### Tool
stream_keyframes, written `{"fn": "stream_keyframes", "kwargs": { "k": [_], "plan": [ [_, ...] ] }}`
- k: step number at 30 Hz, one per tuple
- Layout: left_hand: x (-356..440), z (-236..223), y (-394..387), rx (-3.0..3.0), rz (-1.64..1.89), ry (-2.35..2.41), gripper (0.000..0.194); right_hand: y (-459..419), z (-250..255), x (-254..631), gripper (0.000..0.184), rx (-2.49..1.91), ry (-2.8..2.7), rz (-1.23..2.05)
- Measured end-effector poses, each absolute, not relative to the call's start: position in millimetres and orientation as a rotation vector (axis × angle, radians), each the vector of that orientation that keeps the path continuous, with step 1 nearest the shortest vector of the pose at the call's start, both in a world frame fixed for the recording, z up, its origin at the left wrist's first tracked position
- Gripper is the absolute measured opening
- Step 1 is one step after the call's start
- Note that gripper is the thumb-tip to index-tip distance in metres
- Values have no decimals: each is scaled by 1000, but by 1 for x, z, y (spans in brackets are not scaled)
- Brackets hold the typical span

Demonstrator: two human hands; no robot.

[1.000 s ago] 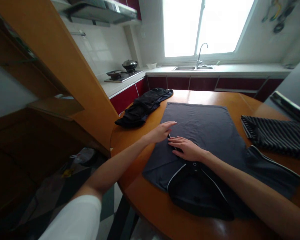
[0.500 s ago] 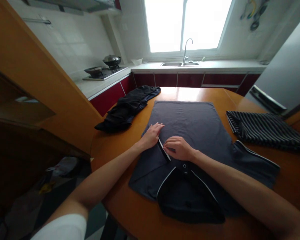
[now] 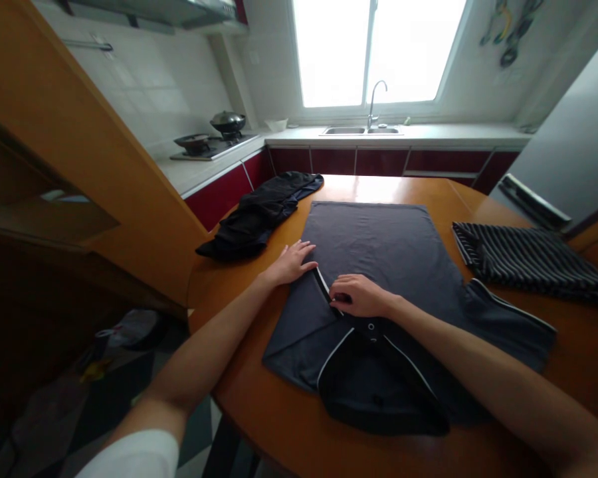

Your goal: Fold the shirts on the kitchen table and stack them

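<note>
A dark grey polo shirt with white piping lies flat on the round wooden table, collar toward me. Its left sleeve is folded inward, with the white-trimmed cuff running between my hands. My left hand lies flat with fingers stretched out on the folded left edge of the shirt. My right hand rests just above the collar with fingers curled, pinching the sleeve cuff. The right sleeve still lies spread out to the side.
A crumpled black garment lies at the table's left edge. A striped folded garment lies on the right. Behind are a counter with sink, a stove with pans, and a wooden cabinet on the left.
My left hand slid outward to the shirt's left edge and flattened there. My right hand went from lying flat to pinching the sleeve cuff. My head shifted, so the view changed slightly.
</note>
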State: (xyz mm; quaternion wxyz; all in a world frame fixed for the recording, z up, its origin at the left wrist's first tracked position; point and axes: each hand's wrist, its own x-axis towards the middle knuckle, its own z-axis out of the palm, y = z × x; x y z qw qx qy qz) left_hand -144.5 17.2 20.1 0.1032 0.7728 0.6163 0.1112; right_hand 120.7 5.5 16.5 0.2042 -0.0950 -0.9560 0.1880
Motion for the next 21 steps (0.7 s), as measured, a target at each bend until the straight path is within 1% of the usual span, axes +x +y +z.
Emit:
{"fn": "stream_keyframes", "kwargs": {
  "k": [2,3,5,7,9,12,16,21],
  "plan": [
    [-147,23,18,2295,400,1815,57,4,18,122,19,-271,-2652,495],
    [-149,25,17,2310,415,1777,60,4,18,123,24,-270,-2655,477],
    [-151,28,16,2345,385,1652,74,4,17,124,28,-251,-2684,454],
    [-153,29,14,2350,320,1555,88,5,16,124,28,-210,-2714,465],
    [-153,28,13,2316,271,1548,93,6,16,123,27,-170,-2721,504],
    [-154,25,15,2272,247,1611,87,6,17,123,29,-159,-2713,545],
    [-155,19,18,2269,272,1686,70,5,18,123,31,-165,-2710,561],
    [-148,12,17,2304,327,1779,53,6,15,122,29,-169,-2683,585]
  ]
}}
